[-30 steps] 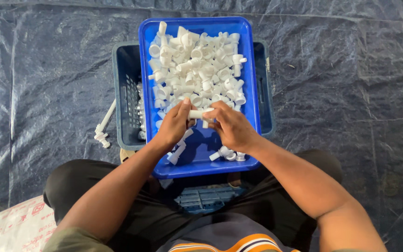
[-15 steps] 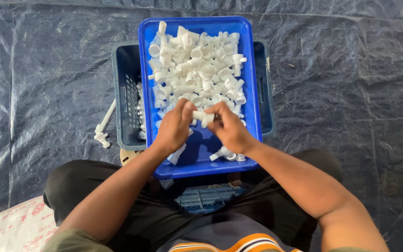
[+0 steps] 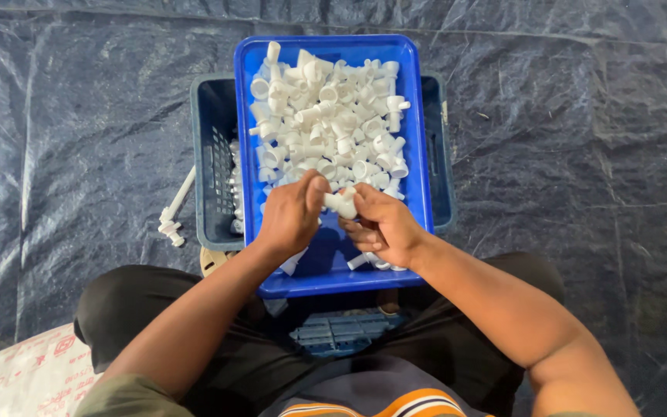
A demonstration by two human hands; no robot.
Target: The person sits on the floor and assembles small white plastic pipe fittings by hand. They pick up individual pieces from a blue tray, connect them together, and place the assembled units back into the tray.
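A: Both hands over near end of blue tray [image 3: 418, 123]: left hand [image 3: 293, 216] and right hand [image 3: 384, 228] pinching one small white plastic fitting [image 3: 341, 204] between fingertips.

B: Light, stiff, probably slick; best gripped across the barrel ends.

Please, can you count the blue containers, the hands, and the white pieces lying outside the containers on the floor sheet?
Bright blue tray: 1
Dark blue crate under it: 1
Hands, left hand and right hand, both on a small white part: 2
White stick-shaped piece on the sheet: 1
Total: 5
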